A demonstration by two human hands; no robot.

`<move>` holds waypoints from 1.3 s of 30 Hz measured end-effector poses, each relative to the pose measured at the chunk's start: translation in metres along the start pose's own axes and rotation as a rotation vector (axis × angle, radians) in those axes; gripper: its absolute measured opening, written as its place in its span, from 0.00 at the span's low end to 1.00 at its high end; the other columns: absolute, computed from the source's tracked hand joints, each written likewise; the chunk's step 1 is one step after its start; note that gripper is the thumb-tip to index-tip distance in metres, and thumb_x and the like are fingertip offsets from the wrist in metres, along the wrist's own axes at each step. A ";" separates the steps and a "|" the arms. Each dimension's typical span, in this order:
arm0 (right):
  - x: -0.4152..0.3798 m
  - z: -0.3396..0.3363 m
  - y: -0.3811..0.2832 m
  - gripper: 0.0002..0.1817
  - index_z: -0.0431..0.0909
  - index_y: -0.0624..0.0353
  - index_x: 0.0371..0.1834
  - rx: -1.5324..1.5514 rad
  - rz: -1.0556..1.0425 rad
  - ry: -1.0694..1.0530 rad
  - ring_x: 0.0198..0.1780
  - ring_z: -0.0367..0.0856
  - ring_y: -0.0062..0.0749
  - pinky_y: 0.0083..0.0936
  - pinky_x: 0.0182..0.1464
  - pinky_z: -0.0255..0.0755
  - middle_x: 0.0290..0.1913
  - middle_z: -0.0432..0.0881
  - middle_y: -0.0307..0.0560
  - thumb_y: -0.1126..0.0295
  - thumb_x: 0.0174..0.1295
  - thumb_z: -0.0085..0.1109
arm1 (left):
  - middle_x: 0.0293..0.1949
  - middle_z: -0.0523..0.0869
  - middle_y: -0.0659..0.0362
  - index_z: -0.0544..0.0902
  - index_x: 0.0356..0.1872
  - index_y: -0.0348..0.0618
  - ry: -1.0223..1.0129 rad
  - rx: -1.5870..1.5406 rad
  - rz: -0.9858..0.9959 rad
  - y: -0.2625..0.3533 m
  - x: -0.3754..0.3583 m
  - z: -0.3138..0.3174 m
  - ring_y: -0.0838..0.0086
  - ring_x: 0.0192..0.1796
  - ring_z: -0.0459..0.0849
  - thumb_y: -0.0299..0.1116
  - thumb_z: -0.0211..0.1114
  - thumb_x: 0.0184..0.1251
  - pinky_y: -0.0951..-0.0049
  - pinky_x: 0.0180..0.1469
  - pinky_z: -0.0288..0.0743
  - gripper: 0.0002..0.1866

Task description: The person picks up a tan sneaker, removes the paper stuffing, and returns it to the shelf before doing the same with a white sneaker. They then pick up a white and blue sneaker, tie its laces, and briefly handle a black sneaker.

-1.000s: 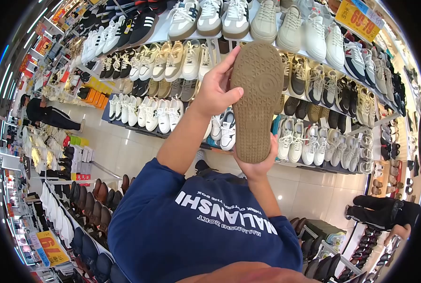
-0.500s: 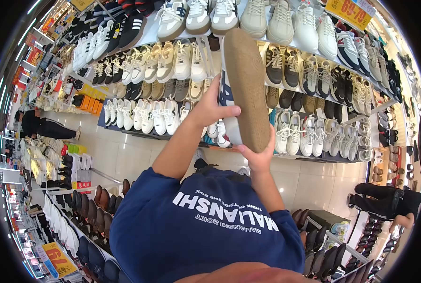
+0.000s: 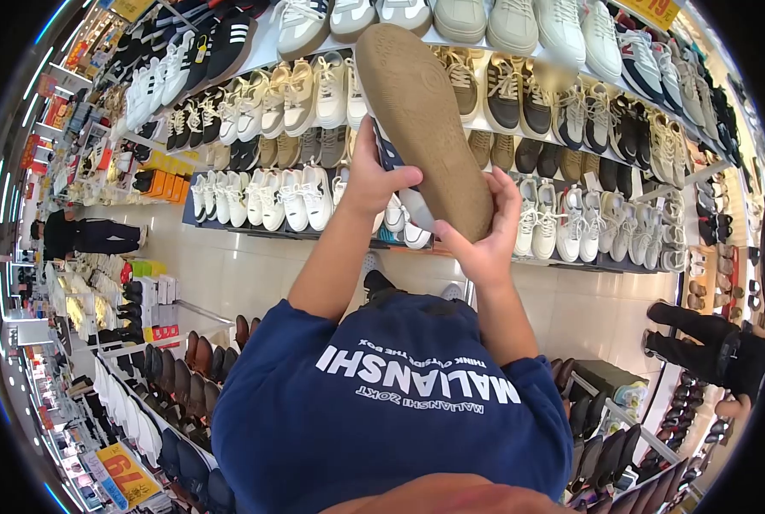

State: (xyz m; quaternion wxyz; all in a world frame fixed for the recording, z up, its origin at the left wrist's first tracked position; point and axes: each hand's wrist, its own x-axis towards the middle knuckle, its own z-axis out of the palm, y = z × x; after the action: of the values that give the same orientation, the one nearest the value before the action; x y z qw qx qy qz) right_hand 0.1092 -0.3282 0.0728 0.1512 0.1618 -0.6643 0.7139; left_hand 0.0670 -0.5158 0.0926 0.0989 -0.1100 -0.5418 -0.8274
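Observation:
A shoe is held up in front of the shelves, its brown sole facing me and its toe tilted up to the left. Part of its white and navy upper shows along the left side. My left hand grips that side, thumb across the upper and fingers mostly hidden behind. Around the heel end, my right hand has its thumb against the lower edge and its fingers curved at the right side of the sole.
Shelves of sneakers stretch across the front. Dark shoes line a rack at lower left, with more racks at lower right. One person is far left, another at right. A yellow price sign stands lower left.
The shoe's toe end has swung to the left, so it leans more. My right hand's fingers have lifted and spread more along the sole's right edge. The view has shifted slightly.

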 end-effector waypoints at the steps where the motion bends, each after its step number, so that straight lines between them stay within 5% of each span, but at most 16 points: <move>1: 0.001 0.001 0.004 0.49 0.59 0.64 0.65 -0.027 -0.073 0.011 0.62 0.72 0.42 0.37 0.64 0.66 0.60 0.70 0.58 0.68 0.40 0.82 | 0.61 0.77 0.53 0.58 0.71 0.35 -0.005 -0.006 0.019 -0.002 0.002 0.000 0.65 0.63 0.78 0.42 0.88 0.38 0.64 0.66 0.72 0.59; 10: 0.010 0.017 0.019 0.49 0.56 0.63 0.65 -0.341 -0.368 0.154 0.60 0.73 0.47 0.41 0.62 0.68 0.60 0.69 0.61 0.68 0.42 0.81 | 0.69 0.66 0.51 0.52 0.77 0.42 -0.054 -0.113 -0.095 -0.020 -0.003 0.015 0.63 0.75 0.60 0.35 0.83 0.43 0.61 0.76 0.55 0.60; 11: 0.007 0.019 0.019 0.50 0.55 0.63 0.67 -0.370 -0.371 0.157 0.60 0.73 0.46 0.41 0.61 0.69 0.61 0.69 0.61 0.68 0.42 0.81 | 0.68 0.68 0.51 0.52 0.76 0.41 0.040 -0.028 -0.133 -0.018 -0.005 0.021 0.62 0.73 0.64 0.33 0.81 0.43 0.60 0.74 0.59 0.59; 15: 0.008 0.004 0.026 0.53 0.47 0.62 0.77 0.185 -0.058 -0.072 0.63 0.72 0.42 0.42 0.63 0.69 0.63 0.67 0.56 0.70 0.52 0.74 | 0.65 0.73 0.51 0.55 0.75 0.39 -0.108 -0.079 -0.155 -0.015 0.001 -0.003 0.60 0.67 0.75 0.32 0.80 0.42 0.59 0.69 0.69 0.56; 18: 0.056 -0.007 -0.005 0.49 0.48 0.62 0.77 0.258 0.105 -0.015 0.64 0.71 0.40 0.41 0.63 0.69 0.66 0.67 0.52 0.72 0.56 0.71 | 0.64 0.75 0.49 0.58 0.73 0.38 -0.216 -0.156 -0.192 -0.013 -0.005 -0.004 0.59 0.66 0.76 0.33 0.80 0.40 0.58 0.68 0.71 0.55; 20: 0.097 -0.009 -0.017 0.42 0.54 0.64 0.76 0.165 -0.056 -0.021 0.63 0.74 0.37 0.34 0.63 0.70 0.69 0.67 0.51 0.72 0.60 0.67 | 0.64 0.76 0.48 0.59 0.72 0.35 -0.225 -0.136 -0.198 -0.010 -0.008 0.005 0.59 0.66 0.78 0.34 0.81 0.37 0.57 0.68 0.72 0.56; 23: 0.143 -0.001 -0.050 0.31 0.66 0.67 0.70 0.315 0.085 -0.136 0.59 0.77 0.32 0.26 0.61 0.71 0.66 0.73 0.50 0.73 0.63 0.63 | 0.63 0.76 0.48 0.60 0.72 0.33 -0.255 -0.117 -0.186 -0.009 -0.013 0.015 0.59 0.65 0.78 0.34 0.82 0.35 0.58 0.69 0.71 0.57; 27: 0.158 0.012 -0.048 0.21 0.77 0.69 0.60 0.485 0.155 -0.171 0.51 0.81 0.24 0.21 0.55 0.74 0.51 0.84 0.46 0.78 0.63 0.57 | 0.63 0.77 0.48 0.61 0.71 0.30 -0.261 -0.130 -0.180 -0.008 -0.013 0.018 0.60 0.65 0.78 0.33 0.81 0.34 0.59 0.69 0.71 0.57; 33: 0.155 0.011 -0.036 0.18 0.79 0.68 0.58 0.385 0.146 -0.139 0.48 0.82 0.23 0.19 0.51 0.76 0.49 0.85 0.46 0.78 0.64 0.57 | 0.62 0.78 0.50 0.61 0.72 0.31 -0.250 -0.050 -0.226 -0.011 -0.021 0.003 0.62 0.64 0.78 0.30 0.78 0.33 0.62 0.69 0.70 0.56; 39: 0.141 0.020 -0.036 0.31 0.70 0.64 0.66 0.182 0.067 -0.110 0.50 0.83 0.27 0.24 0.53 0.77 0.50 0.84 0.49 0.74 0.59 0.67 | 0.65 0.74 0.51 0.58 0.75 0.33 -0.228 -0.031 -0.222 -0.023 -0.016 -0.007 0.63 0.67 0.75 0.25 0.75 0.32 0.63 0.69 0.70 0.59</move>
State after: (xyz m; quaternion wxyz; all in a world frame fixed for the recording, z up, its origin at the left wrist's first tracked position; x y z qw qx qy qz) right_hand -0.0017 -0.3454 0.1668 0.0754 0.1917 -0.6091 0.7658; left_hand 0.0756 -0.5122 0.0656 -0.0568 -0.1443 -0.5454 -0.8237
